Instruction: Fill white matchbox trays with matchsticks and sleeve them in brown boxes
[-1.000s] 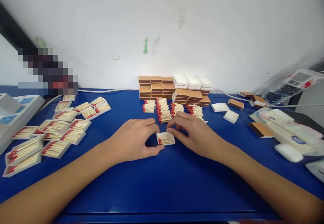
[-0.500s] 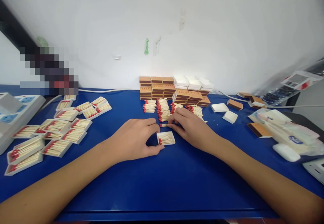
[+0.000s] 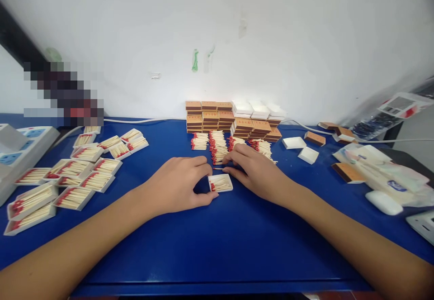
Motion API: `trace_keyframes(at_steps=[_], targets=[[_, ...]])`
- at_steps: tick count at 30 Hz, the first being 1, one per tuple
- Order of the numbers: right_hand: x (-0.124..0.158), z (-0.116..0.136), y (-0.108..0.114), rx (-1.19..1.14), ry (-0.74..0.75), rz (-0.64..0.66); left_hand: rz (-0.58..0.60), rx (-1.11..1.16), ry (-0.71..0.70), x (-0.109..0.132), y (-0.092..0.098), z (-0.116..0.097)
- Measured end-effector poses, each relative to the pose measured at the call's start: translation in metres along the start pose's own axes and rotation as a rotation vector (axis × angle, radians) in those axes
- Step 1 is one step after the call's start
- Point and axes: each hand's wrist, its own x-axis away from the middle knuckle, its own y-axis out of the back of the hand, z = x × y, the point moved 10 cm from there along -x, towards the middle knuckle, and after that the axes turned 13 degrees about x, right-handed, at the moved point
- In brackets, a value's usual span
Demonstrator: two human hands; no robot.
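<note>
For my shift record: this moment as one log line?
left hand: at left end of tray; right hand: pinching match beyond tray; tray: matches inside; match piles: farther back

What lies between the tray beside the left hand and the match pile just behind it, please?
In the head view, a red-tipped match shows there, its plain end at the right hand.

head-worn view, looking forward and down
</note>
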Motion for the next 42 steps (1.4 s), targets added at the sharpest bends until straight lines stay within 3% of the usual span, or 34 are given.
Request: trace_keyframes(at_steps=[17,22,26,30,33,42], targets=[[-0.002,0.0,-0.001,0.063,0.005,0.014,-0.026,0.001,-0.008,0.001,0.003,0.001],[0.001,0.014,0.016,0.041,0.016,-0.012,-0.036,-0.011,-0.01,-0.001,0.003,0.003],[0.003,0.025,0.015,-0.046,0.049,0.039,-0.034,-0.01,-0.002,-0.002,0.002,0.003],[0.002,0.006,0.015,-0.057,0.007,-0.051,-0.034,-0.009,0.003,-0.002,0.002,0.004],[0.001,-0.005,0.007,-0.001,0.017,-0.049,-0.026,-0.009,0.009,-0.001,0.003,0.004],[-0.001,-0.005,0.0,0.029,-0.002,-0.039,-0.009,-0.022,0.009,-0.001,0.004,0.001]])
